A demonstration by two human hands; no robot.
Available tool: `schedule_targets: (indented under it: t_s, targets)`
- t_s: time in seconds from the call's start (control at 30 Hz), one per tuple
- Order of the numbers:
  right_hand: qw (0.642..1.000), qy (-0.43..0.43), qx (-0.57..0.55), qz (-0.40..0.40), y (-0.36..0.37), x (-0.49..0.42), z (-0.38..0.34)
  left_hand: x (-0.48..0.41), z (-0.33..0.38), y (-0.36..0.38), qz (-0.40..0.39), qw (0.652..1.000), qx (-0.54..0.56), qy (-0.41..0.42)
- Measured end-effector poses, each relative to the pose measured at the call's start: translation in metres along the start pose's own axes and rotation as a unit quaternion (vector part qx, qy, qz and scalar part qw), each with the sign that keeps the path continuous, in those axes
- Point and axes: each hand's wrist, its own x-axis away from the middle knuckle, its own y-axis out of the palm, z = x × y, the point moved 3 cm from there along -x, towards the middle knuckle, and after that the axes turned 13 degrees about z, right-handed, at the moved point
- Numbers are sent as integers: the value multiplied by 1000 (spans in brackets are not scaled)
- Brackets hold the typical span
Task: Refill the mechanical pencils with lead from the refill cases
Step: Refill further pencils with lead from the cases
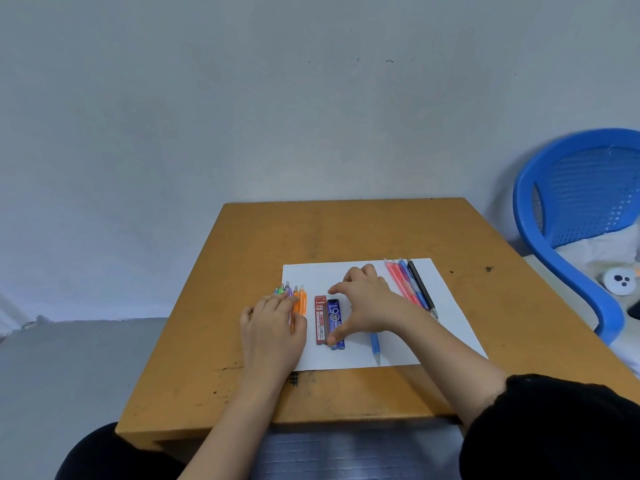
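Observation:
On a white sheet of paper point(446, 327) lie two lead refill cases side by side, a red one point(320, 318) and a blue one point(335, 315). My left hand point(273, 327) rests flat on a bundle of green, purple and orange mechanical pencils point(302, 299) at the sheet's left edge. My right hand point(369, 304) arches over the blue case. Its thumb touches the case's near end and its index fingertip hovers just beyond the far end. A blue pencil point(375, 348) sticks out from under my right wrist. Pink, blue and black pencils point(410, 287) lie at the sheet's right.
The sheet sits on a small wooden table point(346, 230) against a grey wall. A blue plastic chair point(568, 202) with white cloth on its seat stands to the right of the table. The floor drops away on the left.

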Motion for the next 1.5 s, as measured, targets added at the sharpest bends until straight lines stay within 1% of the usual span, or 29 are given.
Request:
schedule_targets:
  t_s: [0.17,0.3,0.37,0.5,0.6,0.67,0.73,0.8,0.93,1.07,1.17,1.27,1.4,1.5]
  targets:
    - [999,-19,31,-6,4,-2,-3,0,-1,1,12,1000,0,8]
    - [999,-22,23,5,3,-2,-5,0,-1,0,-11,1000,8,0]
    - [1000,-16,14,13,3,-3,-4,-1,-1,1,-10,1000,4,2]
    - [998,3,-40,42,3,-3,-4,-1,-3,5,0,1000,-2,12]
    - [987,21,-133,88,0,1,-5,-1,-3,4,15,1000,-4,20]
    - [965,51,-237,105,-3,4,-5,0,-3,4,10,1000,0,20]
    - [932,81,-333,117,-7,7,-3,-1,-3,4,18,1000,3,20]
    - [903,105,-393,142,-11,9,-1,-1,-1,1,39,999,17,25]
    - [849,141,-474,185,-21,13,2,-1,5,-12,101,989,85,60]
    - [810,154,-521,222,-20,17,5,1,11,-13,105,970,171,138]
    - [780,169,-561,222,-14,21,4,3,15,-16,135,957,177,187]
    - [734,190,-616,212,-9,25,2,4,14,-16,173,950,157,206]
    - [716,204,-636,202,-4,29,6,4,11,-14,178,949,146,215]
    - [719,165,-650,181,-5,33,11,3,11,-13,170,951,155,206]
